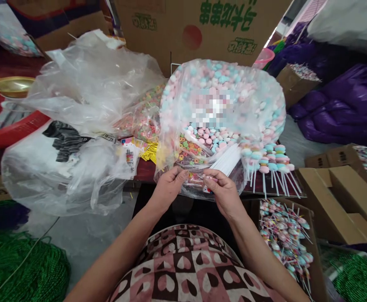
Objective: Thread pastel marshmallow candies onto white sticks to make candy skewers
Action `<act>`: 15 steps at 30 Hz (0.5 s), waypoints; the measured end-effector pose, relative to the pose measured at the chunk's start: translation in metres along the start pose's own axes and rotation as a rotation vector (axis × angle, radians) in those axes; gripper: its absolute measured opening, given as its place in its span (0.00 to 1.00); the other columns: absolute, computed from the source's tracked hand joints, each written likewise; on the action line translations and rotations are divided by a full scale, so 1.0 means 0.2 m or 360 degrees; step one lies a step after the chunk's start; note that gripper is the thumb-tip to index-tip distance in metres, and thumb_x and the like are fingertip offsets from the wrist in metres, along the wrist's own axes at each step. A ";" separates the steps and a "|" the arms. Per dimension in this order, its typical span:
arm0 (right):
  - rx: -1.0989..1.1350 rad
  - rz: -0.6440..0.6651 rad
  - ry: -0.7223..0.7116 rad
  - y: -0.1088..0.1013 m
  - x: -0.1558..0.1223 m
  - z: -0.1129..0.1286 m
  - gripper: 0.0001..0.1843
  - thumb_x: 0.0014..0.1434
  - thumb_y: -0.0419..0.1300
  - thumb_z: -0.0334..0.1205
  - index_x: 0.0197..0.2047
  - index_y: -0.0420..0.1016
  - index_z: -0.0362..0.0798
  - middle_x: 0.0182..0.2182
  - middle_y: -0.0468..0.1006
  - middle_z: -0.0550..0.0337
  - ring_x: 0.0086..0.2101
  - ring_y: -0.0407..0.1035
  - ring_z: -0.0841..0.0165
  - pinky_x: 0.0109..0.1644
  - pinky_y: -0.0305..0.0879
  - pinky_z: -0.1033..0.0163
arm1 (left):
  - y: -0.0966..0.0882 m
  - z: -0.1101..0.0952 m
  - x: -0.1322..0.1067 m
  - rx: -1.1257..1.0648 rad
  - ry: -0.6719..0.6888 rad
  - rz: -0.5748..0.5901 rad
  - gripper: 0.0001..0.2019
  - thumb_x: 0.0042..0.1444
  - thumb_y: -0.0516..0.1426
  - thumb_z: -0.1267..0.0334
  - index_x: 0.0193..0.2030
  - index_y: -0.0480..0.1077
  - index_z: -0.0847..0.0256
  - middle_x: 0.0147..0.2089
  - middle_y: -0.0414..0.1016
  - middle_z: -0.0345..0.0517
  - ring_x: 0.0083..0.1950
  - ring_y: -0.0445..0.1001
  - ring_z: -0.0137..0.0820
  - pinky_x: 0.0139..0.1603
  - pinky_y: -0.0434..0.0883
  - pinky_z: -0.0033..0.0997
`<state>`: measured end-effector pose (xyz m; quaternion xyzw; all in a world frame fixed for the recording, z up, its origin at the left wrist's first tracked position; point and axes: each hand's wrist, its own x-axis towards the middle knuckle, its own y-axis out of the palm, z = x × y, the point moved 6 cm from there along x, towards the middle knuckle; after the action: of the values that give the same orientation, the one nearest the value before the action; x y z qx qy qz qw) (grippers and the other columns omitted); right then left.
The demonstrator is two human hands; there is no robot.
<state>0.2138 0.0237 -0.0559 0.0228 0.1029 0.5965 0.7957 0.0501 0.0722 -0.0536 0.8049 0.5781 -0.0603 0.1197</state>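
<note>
Your heart-patterned clothing (pixel 183 268) sits nearest the head camera. Beyond it, your left hand (pixel 170 185) and right hand (pixel 224 189), slightly apart, pinch clear plastic (pixel 193 181) at the table's (pixel 146 173) front edge, just before small rings (pixel 192 151) and white sticks (pixel 228 161); lollipops (pixel 274 158) lie to the right.

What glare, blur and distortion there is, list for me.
Head view: pale sheen on the crumpled clear plastic bag, highlights on the glossy purple plastic sacks; head view: a pixelated patch masks part of the clear plastic bag of round pink and blue candies; head view: detail at the fingertips of the left hand and right hand is too soft to identify; head view: apparent wide-angle stretching toward the edges.
</note>
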 end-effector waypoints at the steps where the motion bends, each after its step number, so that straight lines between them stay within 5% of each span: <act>1: -0.0015 -0.0062 -0.0026 -0.03 0.00 0.00 0.14 0.49 0.70 0.47 0.38 0.81 0.50 0.28 0.78 0.63 0.27 0.68 0.71 0.34 0.65 0.65 | 0.02 -0.01 -0.01 -0.0012 -0.0031 0.0087 0.21 0.51 0.61 0.43 0.29 0.66 0.60 0.19 0.58 0.31 0.19 0.54 0.20 0.21 0.51 0.24; 6: -0.0154 -0.0332 -0.0226 -0.13 -0.02 0.02 0.12 0.55 0.66 0.49 0.35 0.82 0.50 0.27 0.78 0.63 0.27 0.67 0.71 0.34 0.64 0.64 | 0.14 0.00 -0.04 0.0033 -0.0193 0.0446 0.21 0.46 0.64 0.43 0.31 0.70 0.62 0.18 0.61 0.31 0.18 0.56 0.20 0.20 0.51 0.23; 9: -0.0438 -0.0395 -0.0394 -0.13 -0.06 0.08 0.12 0.59 0.62 0.49 0.38 0.82 0.50 0.31 0.80 0.62 0.32 0.69 0.69 0.40 0.65 0.63 | 0.16 0.02 -0.02 0.0030 -0.0157 0.0327 0.21 0.49 0.62 0.43 0.28 0.67 0.61 0.16 0.60 0.31 0.18 0.57 0.20 0.20 0.51 0.23; 12: -0.0631 -0.0400 -0.0446 -0.17 -0.10 0.14 0.14 0.60 0.61 0.49 0.39 0.82 0.49 0.25 0.76 0.63 0.26 0.67 0.70 0.34 0.65 0.64 | 0.16 0.03 0.02 -0.0087 -0.0106 0.0180 0.21 0.50 0.62 0.44 0.27 0.65 0.60 0.16 0.58 0.29 0.17 0.55 0.19 0.20 0.54 0.22; 15: -0.0605 -0.0585 -0.0392 -0.35 -0.09 0.19 0.17 0.60 0.60 0.52 0.43 0.80 0.48 0.15 0.65 0.70 0.17 0.58 0.73 0.24 0.58 0.66 | 0.11 0.00 0.05 -0.0317 -0.0032 -0.0047 0.22 0.47 0.64 0.44 0.27 0.63 0.60 0.17 0.55 0.27 0.15 0.51 0.17 0.22 0.60 0.22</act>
<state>0.2812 -0.0107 -0.0276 -0.0734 -0.1057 0.4435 0.8870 0.0738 0.0749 -0.0543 0.7797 0.5918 -0.0125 0.2041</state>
